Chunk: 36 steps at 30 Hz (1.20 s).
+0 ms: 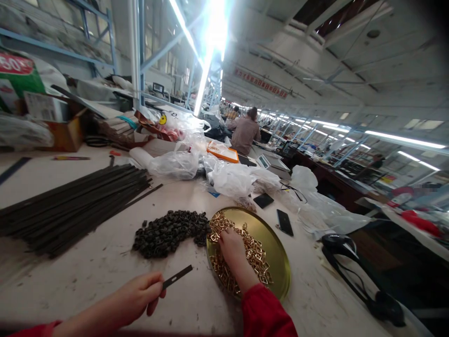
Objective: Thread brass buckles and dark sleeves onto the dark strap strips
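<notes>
My left hand (142, 294) is closed, pinching a short dark strap (181, 273) that points up and to the right over the table. A small pale slot shows in the strap close to my fingers. My right hand (232, 250) reaches into a round gold tray (278, 255), its fingers bent down among gold-coloured buckles (257, 260). Its fingertips are partly hidden, and I cannot make out what they grip. Left of the tray's rim lies a pile of small dark loops (168, 234).
Long dark strips (80, 201) lie stacked on the table at left. Behind the tray are white plastic bags (229, 178) and a phone (285, 222). A black curved device (361, 276) sits at right. Farther back, a person (246, 131) faces away.
</notes>
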Available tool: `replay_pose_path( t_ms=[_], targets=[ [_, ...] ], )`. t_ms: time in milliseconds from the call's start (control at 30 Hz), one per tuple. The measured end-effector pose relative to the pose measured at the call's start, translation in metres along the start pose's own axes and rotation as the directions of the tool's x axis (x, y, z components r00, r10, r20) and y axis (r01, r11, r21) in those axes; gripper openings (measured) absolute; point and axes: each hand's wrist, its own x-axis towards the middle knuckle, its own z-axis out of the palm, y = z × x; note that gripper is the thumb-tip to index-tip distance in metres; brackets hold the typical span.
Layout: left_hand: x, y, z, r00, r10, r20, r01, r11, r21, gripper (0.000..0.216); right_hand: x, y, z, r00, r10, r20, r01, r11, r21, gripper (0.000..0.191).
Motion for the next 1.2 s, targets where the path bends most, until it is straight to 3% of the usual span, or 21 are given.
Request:
replay_pose_path(
  t_ms=[167, 300, 367, 500, 633, 867, 1033, 1200],
  targets=[
    [-0.005, 0.000, -0.002, 0.996, 0.078, -0.045, -0.075, 0.996, 0.056, 0.025, -0.033, -0.002, -0.013, 0.997, 0.024, 0.079, -0.038, 0.983, 0.181, 0.015],
    [-0.002, 0.013, -0.002, 0.970, 0.207, -0.129, -0.188, 0.971, 0.147, 0.027, -0.056, -0.023, -0.012, 0.979, 0.001, 0.204, -0.084, 0.913, 0.400, 0.017],
    [0.001, 0.019, -0.002, 0.951, 0.271, -0.149, -0.244, 0.953, 0.181, 0.029, -0.066, -0.041, -0.004, 0.962, -0.033, 0.271, -0.136, 0.802, 0.581, 0.017],
    [0.003, 0.021, -0.001, 0.938, 0.320, -0.136, -0.297, 0.940, 0.166, 0.027, -0.084, -0.075, 0.012, 0.922, -0.141, 0.361, -0.273, 0.423, 0.864, 0.023],
    [-0.005, 0.017, -0.003, 0.939, 0.315, -0.137, -0.298, 0.946, 0.130, 0.022, -0.094, -0.092, 0.017, 0.904, -0.189, 0.383, -0.315, 0.311, 0.897, 0.023],
    [-0.019, 0.016, -0.006, 0.945, 0.262, -0.196, -0.269, 0.963, -0.005, 0.024, -0.106, -0.103, 0.013, 0.895, -0.092, 0.436, -0.412, 0.196, 0.890, 0.024],
    [-0.015, 0.008, -0.004, 0.922, 0.304, -0.239, -0.306, 0.952, 0.031, 0.028, -0.112, -0.112, 0.017, 0.865, -0.016, 0.502, -0.499, 0.086, 0.862, 0.026],
    [-0.014, 0.006, -0.005, 0.919, 0.291, -0.267, -0.275, 0.957, 0.097, 0.027, -0.111, -0.115, 0.023, 0.878, 0.011, 0.479, -0.479, 0.000, 0.878, 0.027]
  ],
)
